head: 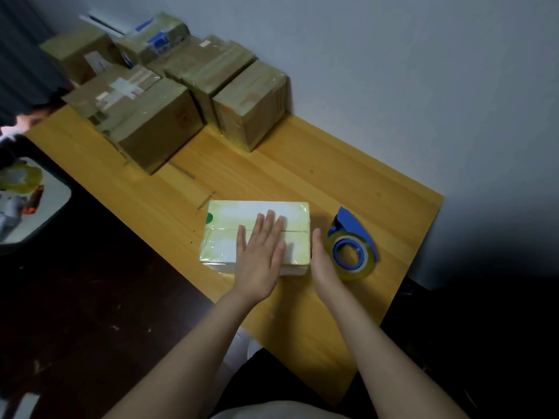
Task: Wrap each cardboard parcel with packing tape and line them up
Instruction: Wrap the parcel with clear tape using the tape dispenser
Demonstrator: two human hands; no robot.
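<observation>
The left hand [260, 255] has no grip on anything. It lies flat, palm down and fingers straight, on the top face of the pale parcel [223, 225], with its fingertips across the seam that runs along that face. The right hand [323, 261] is also open. It stands edge-on just beside the parcel's right side face, but I cannot tell whether the palm touches it.

The parcel lies flat toward the right end of the bench [332, 176], about midway between the near edge and the wall edge. A glossy film of tape already covers its top and the side faces in view. It looks like a stiff, squat box, probably light for its size. The tape likely makes it slippery, so a pinch from above would probably slide off. I'd take it with a palm on each of two opposite side faces, low down, fingers spread.

Just right of the right hand a blue tape dispenser [354, 225] lies on its side, loaded with a clear roll of packing tape [363, 269] and held by neither hand. Well apart, at the bench's left end, brown cardboard parcels [169, 116] stand packed together, some stacked, and the furthest reach the wall [393, 71].
</observation>
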